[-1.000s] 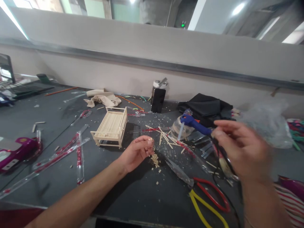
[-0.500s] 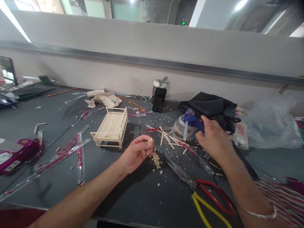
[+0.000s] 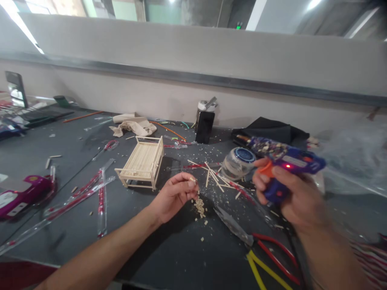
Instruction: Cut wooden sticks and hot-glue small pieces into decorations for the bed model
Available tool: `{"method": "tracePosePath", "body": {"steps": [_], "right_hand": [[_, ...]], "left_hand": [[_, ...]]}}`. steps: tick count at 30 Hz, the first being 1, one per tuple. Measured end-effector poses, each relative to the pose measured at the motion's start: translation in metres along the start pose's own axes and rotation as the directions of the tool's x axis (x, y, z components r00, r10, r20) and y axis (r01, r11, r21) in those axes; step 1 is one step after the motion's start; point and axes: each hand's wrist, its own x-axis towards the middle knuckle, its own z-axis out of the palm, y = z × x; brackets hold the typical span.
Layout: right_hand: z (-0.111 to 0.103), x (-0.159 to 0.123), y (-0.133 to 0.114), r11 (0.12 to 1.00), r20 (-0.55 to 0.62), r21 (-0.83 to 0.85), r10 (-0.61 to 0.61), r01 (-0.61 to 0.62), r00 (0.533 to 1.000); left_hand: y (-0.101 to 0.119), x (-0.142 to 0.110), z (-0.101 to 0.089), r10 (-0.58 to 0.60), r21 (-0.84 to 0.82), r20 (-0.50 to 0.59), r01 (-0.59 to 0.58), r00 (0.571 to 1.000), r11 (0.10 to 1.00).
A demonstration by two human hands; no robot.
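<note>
My right hand (image 3: 298,197) grips a blue hot glue gun (image 3: 278,155) with an orange trigger and a lit red light. Its nozzle points left, above a clear jar (image 3: 237,165) with a blue lid. Between the fingertips of my left hand (image 3: 177,189) is a small piece of wooden stick (image 3: 192,179). Just beyond those fingers lies a pile of short cut wood pieces (image 3: 200,207). To the left of that hand stands a miniature bed (image 3: 140,163) made of thin wooden sticks, upright on the dark table.
Pliers (image 3: 236,227) with red and yellow handles lie at front right. Thin sticks (image 3: 213,175) are scattered near the jar. A phone (image 3: 204,127) leans upright at the back. Plastic wrappers (image 3: 102,201) and a purple device (image 3: 24,195) are at left, a black bag (image 3: 269,129) behind the glue gun.
My right hand has lifted the glue gun from the jar and swung it up and right, from nozzle-down to roughly level. My left hand stays almost in place.
</note>
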Motion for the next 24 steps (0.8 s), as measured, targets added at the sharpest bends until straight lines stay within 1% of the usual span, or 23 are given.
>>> {"method": "tracePosePath", "body": {"steps": [2,5,8,11,14,18,24], "right_hand": [[0.005,-0.008,0.006,0.998,0.075,0.009,0.061,-0.062,0.995],[0.011,-0.016,0.019,0.99,0.144,-0.067,0.13,-0.121,0.981],[0.018,-0.02,0.024,0.974,0.193,-0.163,0.189,-0.159,0.963],[0.023,-0.025,0.021,0.951,0.176,-0.238,0.24,-0.196,0.955],[0.026,-0.028,0.018,0.939,0.158,-0.26,0.27,-0.224,0.95],[0.025,-0.028,0.019,0.938,0.156,-0.263,0.271,-0.225,0.95],[0.022,-0.025,0.019,0.941,0.203,-0.269,0.264,-0.205,0.943]], "left_hand": [[0.002,0.0,0.0,0.021,0.021,-0.009,-0.021,1.0,1.0],[0.004,0.0,0.001,0.045,0.051,-0.012,-0.044,0.999,0.998],[0.005,0.0,0.0,0.045,0.077,-0.01,-0.044,0.999,0.996],[0.004,0.0,0.0,0.046,0.104,-0.008,-0.045,0.999,0.994],[0.005,0.0,0.0,0.065,0.131,-0.022,-0.062,0.998,0.989],[0.007,0.0,0.0,0.09,0.148,-0.037,-0.083,0.995,0.985],[0.006,0.001,0.001,0.104,0.183,-0.042,-0.094,0.994,0.979]]}}
